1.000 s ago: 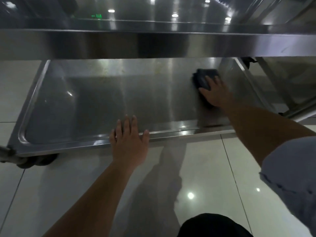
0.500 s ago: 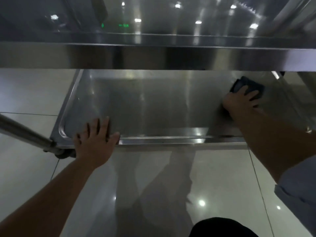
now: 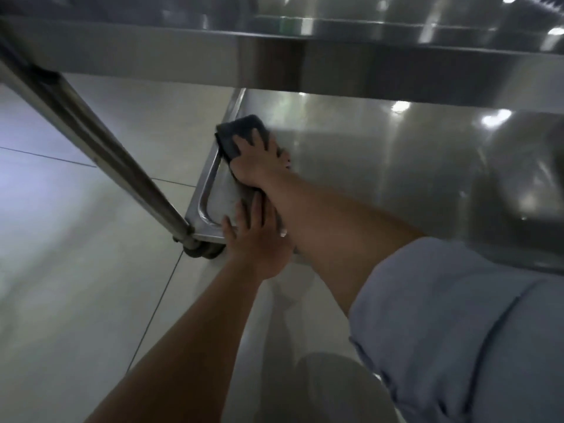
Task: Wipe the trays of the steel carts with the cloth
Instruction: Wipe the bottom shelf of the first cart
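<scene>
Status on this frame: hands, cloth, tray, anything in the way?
Right hand presses dark cloth at lower tray left end. Left hand flat on front rim. Right forearm crosses over left hand; nothing else obstructs.

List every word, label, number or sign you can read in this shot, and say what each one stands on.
None can be read.
Green glow reflected in the upper tray: blurred, no legible characters.
Lower tray, dark cloth under the right hand, cart post, left hand on the tray rim: no print or label visible.
</scene>
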